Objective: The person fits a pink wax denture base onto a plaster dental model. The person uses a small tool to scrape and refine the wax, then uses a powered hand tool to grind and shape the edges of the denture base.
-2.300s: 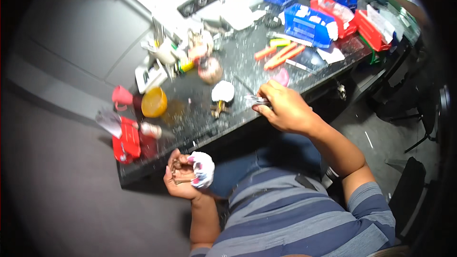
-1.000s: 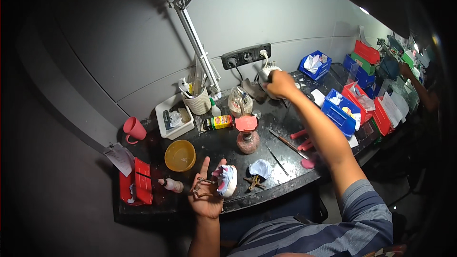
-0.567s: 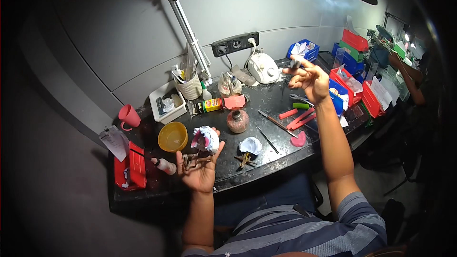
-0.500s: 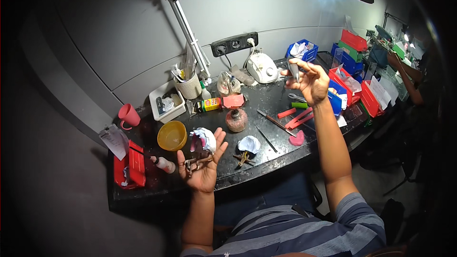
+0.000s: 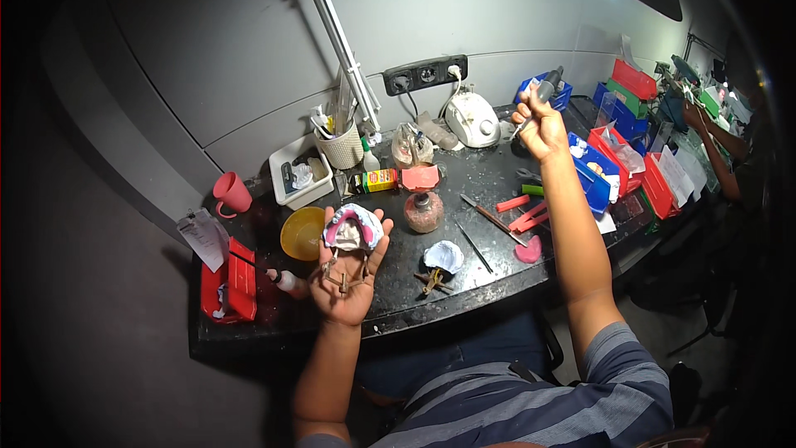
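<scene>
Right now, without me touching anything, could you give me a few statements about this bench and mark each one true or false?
1. The left hand is palm up under a dental cast. True.
2. The right hand is empty. False: it grips a dark tool.
3. The pink mug is left of the yellow bowl. True.
4. The green stick is in the yellow bowl. False: it lies on the bench, near some red sticks.

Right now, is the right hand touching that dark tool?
Touching. The head view shows it: the right hand has its fingers wrapped around the dark tool, whose black end sticks out above.
</scene>
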A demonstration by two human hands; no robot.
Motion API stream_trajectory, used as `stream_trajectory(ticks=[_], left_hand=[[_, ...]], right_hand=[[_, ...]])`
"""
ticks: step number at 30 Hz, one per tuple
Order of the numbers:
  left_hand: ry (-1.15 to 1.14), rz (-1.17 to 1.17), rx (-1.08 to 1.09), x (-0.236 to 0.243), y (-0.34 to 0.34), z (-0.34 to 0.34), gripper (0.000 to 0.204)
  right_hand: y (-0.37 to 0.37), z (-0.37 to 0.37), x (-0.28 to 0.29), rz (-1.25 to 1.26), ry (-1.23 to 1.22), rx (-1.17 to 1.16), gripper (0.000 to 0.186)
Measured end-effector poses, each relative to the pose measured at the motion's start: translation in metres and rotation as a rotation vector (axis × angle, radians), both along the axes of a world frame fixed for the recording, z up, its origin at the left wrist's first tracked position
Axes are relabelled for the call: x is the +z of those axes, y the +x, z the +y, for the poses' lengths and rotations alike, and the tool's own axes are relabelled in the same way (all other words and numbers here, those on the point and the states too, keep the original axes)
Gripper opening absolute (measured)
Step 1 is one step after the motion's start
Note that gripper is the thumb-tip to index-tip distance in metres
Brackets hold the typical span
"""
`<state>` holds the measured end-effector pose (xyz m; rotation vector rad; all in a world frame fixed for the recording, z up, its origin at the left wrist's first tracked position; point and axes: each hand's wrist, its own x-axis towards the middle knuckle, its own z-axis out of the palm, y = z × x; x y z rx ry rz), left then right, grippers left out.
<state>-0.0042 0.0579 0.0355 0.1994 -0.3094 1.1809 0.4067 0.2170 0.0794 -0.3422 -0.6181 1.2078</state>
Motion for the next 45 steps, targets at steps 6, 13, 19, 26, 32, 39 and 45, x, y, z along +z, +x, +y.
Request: stream_trajectory(ticks=[6,13,19,26,32,39,45], left_hand=[[0.071,0.163,0.004,0.027,-0.003,0.045,0.064],[0.258,0.439,0.020,0.018,-0.013,0.066,0.085],[0.250,0.552,-0.016,0.007,-0.006,0.071,0.092],[0.160,0.624,0.150,-0.009,-0.029,0.078,0.086],[0.304,0.526,-0.421,0.023,-0.038,0.072,0.073],[0.183,0.795,0.188,0.055,-0.061,0.019,0.068],[0.215,0.732,0.139,0.048,-0.012,0.008,0.080]], right_hand=[[0.024,0.001,-0.003,-0.036,-0.086,0.059,0.025],[0.006,-0.019,0.004,-0.087,-0.030,0.210,0.059],[0.016,-0.034,0.002,-0.290,-0.006,0.136,0.080],[-0.006,-0.022,0.004,-0.265,-0.101,-0.024,0.068],[-0.017,-0.002,-0.008,-0.195,0.125,-0.080,0.057],[-0.046,-0.031,-0.010,-0.167,-0.124,-0.050,0.064],[-0.052,-0.031,0.004,-0.367,0.090,0.167,0.055]])
